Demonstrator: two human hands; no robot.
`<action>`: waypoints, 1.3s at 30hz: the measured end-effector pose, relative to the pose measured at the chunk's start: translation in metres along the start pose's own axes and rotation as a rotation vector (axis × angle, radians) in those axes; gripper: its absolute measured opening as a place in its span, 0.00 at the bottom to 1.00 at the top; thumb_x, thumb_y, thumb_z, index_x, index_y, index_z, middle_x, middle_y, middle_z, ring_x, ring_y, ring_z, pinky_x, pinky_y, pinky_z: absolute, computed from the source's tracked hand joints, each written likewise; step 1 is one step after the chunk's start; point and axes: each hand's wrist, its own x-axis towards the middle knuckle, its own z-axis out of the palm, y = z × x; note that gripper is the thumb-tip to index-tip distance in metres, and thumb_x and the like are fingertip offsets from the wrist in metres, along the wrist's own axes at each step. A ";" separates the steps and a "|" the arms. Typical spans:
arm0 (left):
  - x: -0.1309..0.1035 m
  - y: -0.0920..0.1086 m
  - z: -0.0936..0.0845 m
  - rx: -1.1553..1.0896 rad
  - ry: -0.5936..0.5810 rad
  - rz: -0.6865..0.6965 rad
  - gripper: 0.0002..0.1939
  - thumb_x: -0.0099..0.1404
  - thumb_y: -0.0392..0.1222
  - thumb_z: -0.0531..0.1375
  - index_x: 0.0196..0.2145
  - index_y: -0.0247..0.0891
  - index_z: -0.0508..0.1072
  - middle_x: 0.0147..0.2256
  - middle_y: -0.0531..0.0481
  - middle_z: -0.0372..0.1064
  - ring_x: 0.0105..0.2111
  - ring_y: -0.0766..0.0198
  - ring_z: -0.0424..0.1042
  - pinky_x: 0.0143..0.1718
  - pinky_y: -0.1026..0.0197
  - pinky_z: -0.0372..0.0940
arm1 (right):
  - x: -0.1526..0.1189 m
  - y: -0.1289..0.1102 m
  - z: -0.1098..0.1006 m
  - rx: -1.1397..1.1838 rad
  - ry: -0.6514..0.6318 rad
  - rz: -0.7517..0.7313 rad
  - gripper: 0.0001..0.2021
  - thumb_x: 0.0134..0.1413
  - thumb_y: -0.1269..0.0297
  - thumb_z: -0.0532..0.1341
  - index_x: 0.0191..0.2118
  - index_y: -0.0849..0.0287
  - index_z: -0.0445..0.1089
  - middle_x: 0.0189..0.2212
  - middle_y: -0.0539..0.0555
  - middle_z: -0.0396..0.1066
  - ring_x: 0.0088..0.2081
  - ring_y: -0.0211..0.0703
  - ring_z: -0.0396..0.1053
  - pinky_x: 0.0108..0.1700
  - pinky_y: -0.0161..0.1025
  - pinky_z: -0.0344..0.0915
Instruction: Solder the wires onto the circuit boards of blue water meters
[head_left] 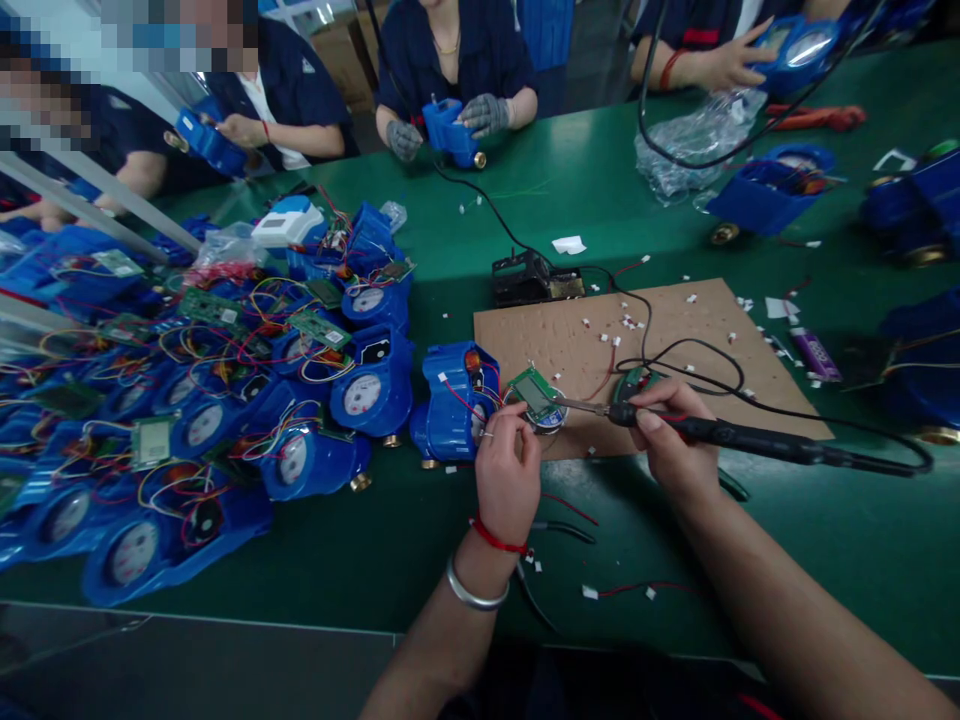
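Observation:
My right hand (679,440) grips a black soldering iron (739,437), its thin metal tip pointing left over a small green circuit board (534,392) with a grey display. That board rests on a round, shiny-rimmed part at the left of a brown cardboard sheet (712,350). Beside the board's near edge, my left hand (510,460) is closed in a pinch; whatever lies between its fingertips is hidden. Just left of it sits a blue water meter (454,400) with thin wires coming out. Another green board (636,382) lies partly behind my right hand.
Many blue meters (367,390) with loose wires and boards crowd the left. A black soldering iron stand (529,277) is behind the cardboard, with the iron's cable looping across. Blue meters (772,195) and a plastic bag (690,145) lie at right. Co-workers (457,60) handle meters opposite.

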 end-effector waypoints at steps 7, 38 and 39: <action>-0.002 0.004 0.000 0.068 -0.013 0.054 0.06 0.65 0.29 0.52 0.33 0.37 0.65 0.51 0.41 0.66 0.54 0.59 0.64 0.53 0.52 0.63 | 0.005 0.010 0.003 0.087 0.092 -0.003 0.09 0.50 0.58 0.62 0.34 0.55 0.65 0.18 0.46 0.61 0.19 0.36 0.57 0.22 0.35 0.53; 0.031 0.012 -0.065 -0.255 0.068 0.004 0.11 0.69 0.44 0.50 0.36 0.38 0.69 0.36 0.48 0.69 0.30 0.66 0.68 0.35 0.62 0.64 | 0.083 -0.021 0.009 0.002 0.161 0.048 0.15 0.50 0.51 0.63 0.38 0.57 0.69 0.25 0.49 0.67 0.27 0.38 0.63 0.28 0.34 0.60; 0.029 0.011 -0.067 -0.379 0.049 -0.072 0.12 0.69 0.47 0.49 0.36 0.38 0.68 0.35 0.49 0.70 0.25 0.69 0.66 0.29 0.65 0.63 | 0.093 -0.019 0.011 0.010 0.170 0.070 0.16 0.48 0.50 0.64 0.37 0.58 0.69 0.24 0.49 0.67 0.26 0.38 0.63 0.27 0.34 0.60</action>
